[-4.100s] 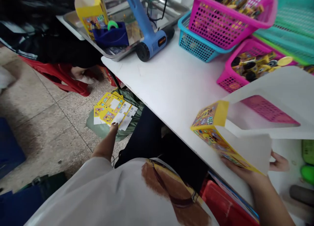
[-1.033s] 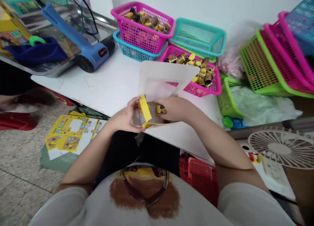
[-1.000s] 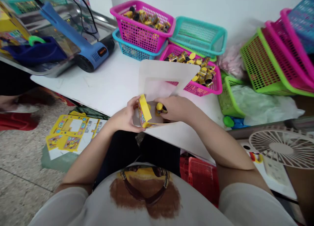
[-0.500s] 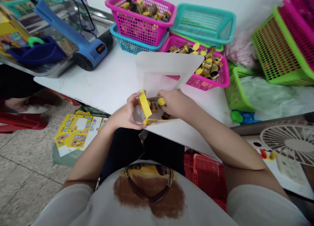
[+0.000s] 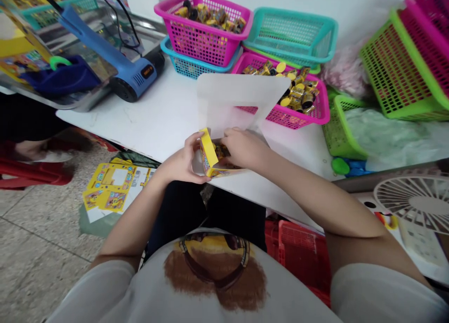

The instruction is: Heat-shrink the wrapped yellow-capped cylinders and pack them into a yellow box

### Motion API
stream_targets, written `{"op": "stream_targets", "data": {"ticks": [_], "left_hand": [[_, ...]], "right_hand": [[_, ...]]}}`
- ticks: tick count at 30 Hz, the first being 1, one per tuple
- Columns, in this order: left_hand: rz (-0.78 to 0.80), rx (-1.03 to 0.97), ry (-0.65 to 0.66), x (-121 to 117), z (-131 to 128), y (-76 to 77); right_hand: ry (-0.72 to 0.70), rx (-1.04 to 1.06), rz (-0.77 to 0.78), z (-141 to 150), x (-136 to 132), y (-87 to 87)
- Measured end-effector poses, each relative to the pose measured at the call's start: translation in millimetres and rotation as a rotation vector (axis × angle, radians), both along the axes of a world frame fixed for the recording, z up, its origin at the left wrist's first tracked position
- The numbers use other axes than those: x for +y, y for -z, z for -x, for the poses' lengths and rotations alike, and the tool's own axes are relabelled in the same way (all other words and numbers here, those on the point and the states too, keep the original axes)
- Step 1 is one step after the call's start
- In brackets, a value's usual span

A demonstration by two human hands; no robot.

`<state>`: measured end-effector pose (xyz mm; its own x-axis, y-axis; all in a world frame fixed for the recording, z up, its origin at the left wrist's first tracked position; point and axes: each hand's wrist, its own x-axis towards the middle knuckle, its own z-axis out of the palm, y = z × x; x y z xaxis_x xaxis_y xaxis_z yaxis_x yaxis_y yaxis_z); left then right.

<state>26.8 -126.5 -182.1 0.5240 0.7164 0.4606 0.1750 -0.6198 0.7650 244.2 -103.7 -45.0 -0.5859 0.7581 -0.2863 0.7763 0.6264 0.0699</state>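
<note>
My left hand (image 5: 184, 161) is closed on the left end of a small yellow cardboard box (image 5: 209, 150), thumb below and fingers at its upper edge. The box's white-lined lid (image 5: 231, 87), with a cut-out window, stands raised at the back. Inside lie several small dark-and-gold tubs (image 5: 220, 150), partly hidden. My right hand (image 5: 243, 147) reaches into the box with curled fingers; the fingertips and whatever they hold are hidden behind the hand and box wall.
A pink basket (image 5: 321, 98) of similar yellow-lidded tubs stands behind the box, another pink basket (image 5: 199, 38) to its left. A blue heat gun (image 5: 131, 77) lies at the table's left. Flat yellow cartons (image 5: 114, 185) are stacked low at left; a fan (image 5: 417, 204) stands at right.
My right hand has moved down and slightly left into the box. The yellow-lidded tub it held is now out of sight. My left hand keeps its hold on the box.
</note>
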Motion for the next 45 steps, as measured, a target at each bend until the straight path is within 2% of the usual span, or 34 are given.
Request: {"op": "stream_targets", "data": {"ticks": [6,13,22,32,39,42,45], "left_hand": [[-0.086,-0.012,0.018,2,0,0.5],[-0.144,-0.043,0.057,4,0,-0.1],[-0.160,-0.023,0.032,4,0,0.4],[-0.160,-0.013,0.011,2,0,-3.4],[-0.166,-0.027,-0.011,2,-1,-1.5],[-0.159,-0.021,-0.033,2,-1,-0.7],[-0.162,-0.010,-0.023,3,1,-1.4]], "right_hand": [[0.134,-0.018,0.096,-1,3,2.1],[0.197,0.075,-0.058,-4,8,0.4],[0.146,-0.076,0.236,-9,13,-3.0],[0.046,-0.124,0.169,-11,17,7.7],[0.223,0.138,0.095,-14,4,3.6],[0.176,0.212,0.086,-20,4,3.6],[0.017,0.223,0.112,-23,5,5.6]]}}
